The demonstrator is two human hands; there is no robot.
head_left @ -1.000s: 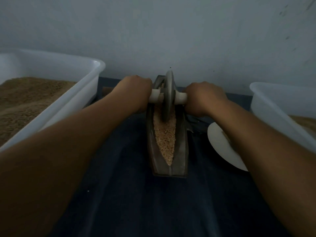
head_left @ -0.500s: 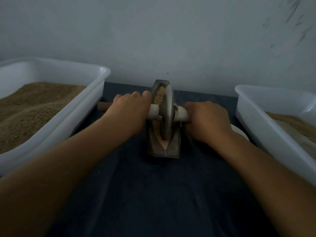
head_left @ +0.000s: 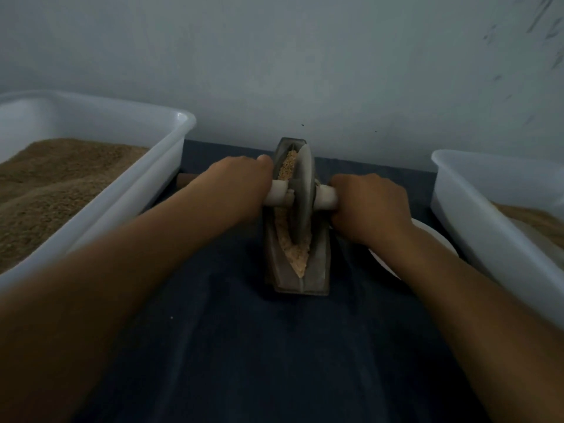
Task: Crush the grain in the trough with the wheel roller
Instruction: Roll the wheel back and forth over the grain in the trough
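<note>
Nearest, a dark cloth (head_left: 274, 346) covers the table, and on it lies the narrow boat-shaped trough (head_left: 317, 276), grey and dull like metal. Pale tan grain (head_left: 297, 261) fills its groove, coarse and crumbly. Standing upright in the groove, the wheel roller (head_left: 303, 190) is a thin grey disc on a pale axle. The left hand (head_left: 235, 190) and right hand (head_left: 370, 206) each clench an axle end, hiding the handle tips. Behind the right wrist a white plate (head_left: 433, 236) is mostly hidden.
</note>
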